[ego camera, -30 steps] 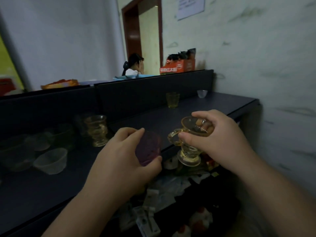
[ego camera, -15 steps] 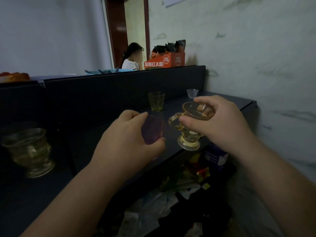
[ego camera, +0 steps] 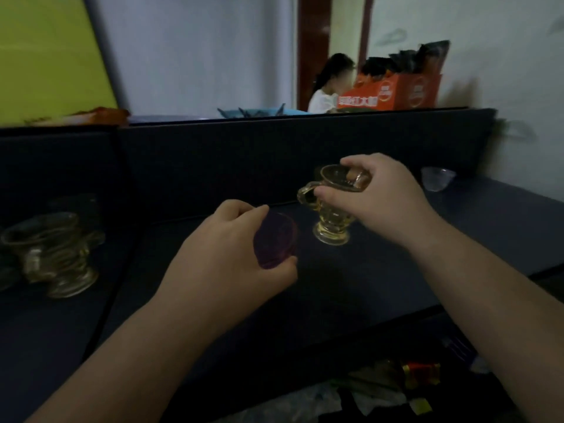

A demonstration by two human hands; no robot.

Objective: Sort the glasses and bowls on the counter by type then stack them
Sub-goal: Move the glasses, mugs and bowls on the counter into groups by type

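Note:
My left hand [ego camera: 232,254] grips a purple glass [ego camera: 276,239], tilted on its side above the dark counter [ego camera: 351,288]. My right hand [ego camera: 381,196] holds an amber glass cup [ego camera: 332,218] with a handle and a foot by its rim, fingers inside the mouth. The cup hangs upright just above the counter. A second amber footed cup [ego camera: 55,251] stands on the counter at the far left, blurred. A small clear bowl [ego camera: 438,180] sits at the back right by the wall.
A dark raised partition [ego camera: 274,154] runs along the back of the counter. An orange box [ego camera: 396,93] stands on top of it, and a person sits beyond. Clutter [ego camera: 381,392] lies on the shelf below the counter's front edge.
Both hands have moved forward over the counter with their glasses. The view has swung; the small yellow-green glass at the back is now hidden.

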